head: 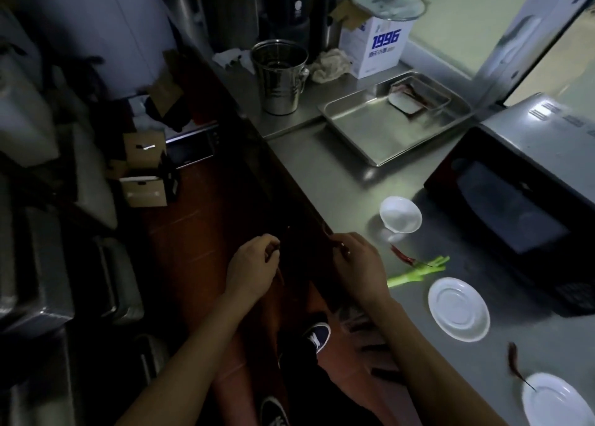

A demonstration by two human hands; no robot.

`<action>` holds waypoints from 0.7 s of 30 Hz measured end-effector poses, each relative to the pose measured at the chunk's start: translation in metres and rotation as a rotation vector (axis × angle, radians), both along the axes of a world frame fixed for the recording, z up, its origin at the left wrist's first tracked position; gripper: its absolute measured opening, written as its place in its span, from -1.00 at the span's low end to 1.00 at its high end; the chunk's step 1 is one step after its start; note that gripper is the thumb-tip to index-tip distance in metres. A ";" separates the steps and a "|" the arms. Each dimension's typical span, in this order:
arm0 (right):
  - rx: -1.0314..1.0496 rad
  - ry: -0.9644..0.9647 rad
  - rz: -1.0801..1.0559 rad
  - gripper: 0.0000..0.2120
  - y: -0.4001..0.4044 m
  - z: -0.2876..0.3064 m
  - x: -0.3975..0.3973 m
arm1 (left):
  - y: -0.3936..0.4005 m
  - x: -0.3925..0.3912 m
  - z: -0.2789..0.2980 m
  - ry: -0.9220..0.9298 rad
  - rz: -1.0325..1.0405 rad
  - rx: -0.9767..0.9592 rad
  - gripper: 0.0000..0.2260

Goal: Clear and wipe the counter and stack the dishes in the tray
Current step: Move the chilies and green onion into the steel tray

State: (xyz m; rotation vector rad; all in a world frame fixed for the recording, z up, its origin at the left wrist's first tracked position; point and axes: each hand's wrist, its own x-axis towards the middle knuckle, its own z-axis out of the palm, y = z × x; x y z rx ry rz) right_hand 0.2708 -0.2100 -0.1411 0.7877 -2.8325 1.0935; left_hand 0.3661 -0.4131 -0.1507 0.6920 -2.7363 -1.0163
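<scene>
Both hands hold dried red chillies off the steel surface's front edge.

The left hand (pixel 254 264) pinches a dark thin chilli; the right hand (pixel 357 261) grips another at the surface (pixel 338 180) edge. A red chilli (pixel 402 255) lies slantwise, touching green stalks (pixel 418 269) between a white bowl (pixel 401 214) and saucer (pixel 458 309). The empty-looking steel tray (pixel 380 126) sits farther back.
</scene>
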 end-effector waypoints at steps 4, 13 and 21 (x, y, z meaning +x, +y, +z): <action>-0.068 -0.049 0.000 -0.76 -0.025 -0.010 -0.050 | -0.024 -0.051 0.000 -0.042 -0.019 -0.042 -0.83; -0.142 -0.001 -0.037 -0.77 -0.050 0.005 -0.167 | -0.047 -0.182 0.031 -0.012 -0.069 -0.122 -0.82; -0.218 -0.052 -0.202 -0.75 -0.010 0.001 -0.222 | -0.020 -0.270 0.031 -0.072 -0.187 -0.109 -0.82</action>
